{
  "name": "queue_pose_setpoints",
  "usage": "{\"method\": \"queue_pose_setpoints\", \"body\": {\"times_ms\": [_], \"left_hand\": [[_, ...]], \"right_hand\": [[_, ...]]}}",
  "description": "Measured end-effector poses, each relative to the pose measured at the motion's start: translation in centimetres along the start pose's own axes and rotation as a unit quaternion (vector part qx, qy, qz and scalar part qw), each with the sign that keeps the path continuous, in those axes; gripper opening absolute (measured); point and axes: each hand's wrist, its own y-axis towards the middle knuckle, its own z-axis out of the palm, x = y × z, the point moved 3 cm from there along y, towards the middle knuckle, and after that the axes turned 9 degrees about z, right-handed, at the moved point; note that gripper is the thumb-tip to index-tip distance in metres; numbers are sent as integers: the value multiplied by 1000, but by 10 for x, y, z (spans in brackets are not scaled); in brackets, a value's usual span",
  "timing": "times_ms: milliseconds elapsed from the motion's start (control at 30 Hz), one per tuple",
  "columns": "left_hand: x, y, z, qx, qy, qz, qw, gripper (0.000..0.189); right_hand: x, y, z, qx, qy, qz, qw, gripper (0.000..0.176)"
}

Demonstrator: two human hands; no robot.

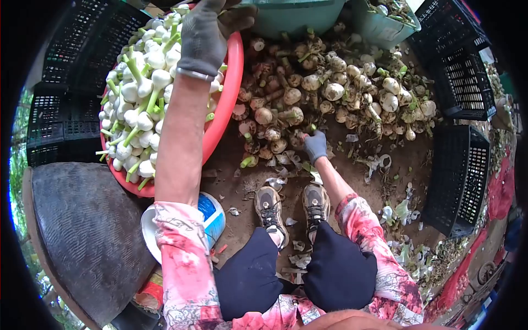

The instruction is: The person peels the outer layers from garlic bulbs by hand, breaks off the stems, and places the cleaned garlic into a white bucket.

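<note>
The left sleeve (184,253), soft cloth printed in pink and white, lies nearest the camera.

The step in hand seems to be taking bulbs singly from the heap of garlic (330,91), the largest mass, spread far ahead on the dirt floor (352,181): round, soil-crusted bulbs with stringy roots and stubby stems. The next move probably calls for a secure hold on one bulb, freed without dragging its tangled neighbours. Far left, the red basin (234,82), smooth and round, brims with white garlic (159,80), glossy, on cut green stems. Near left curves a dark, ribbed panel (82,236); on the right leans a stiff black lattice crate (456,187). A smaller blue-and-white bucket (214,220) sits near the basin.

The gloved left hand (204,44) is over the basin's far right edge; the picture cuts it off, so I cannot tell its grip. The gloved right hand (315,146) is at the heap's near edge; whether its grip has closed on anything I cannot tell. Smallest are thin, papery skins (403,212) littering the floor.
</note>
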Motion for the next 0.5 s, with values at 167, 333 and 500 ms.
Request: {"method": "queue_pose_setpoints", "body": {"times_ms": [167,333,500], "left_hand": [[47,-99,38,129,271,-68,952,52],[116,-257,41,157,524,-125,828,69],[121,-273,39,79,491,-103,862,66]], "right_hand": [[9,-34,-23,104,162,-18,981,15],[71,-96,-30,142,124,-63,980,27],[39,-99,-24,156,144,-16,977,32]]}}
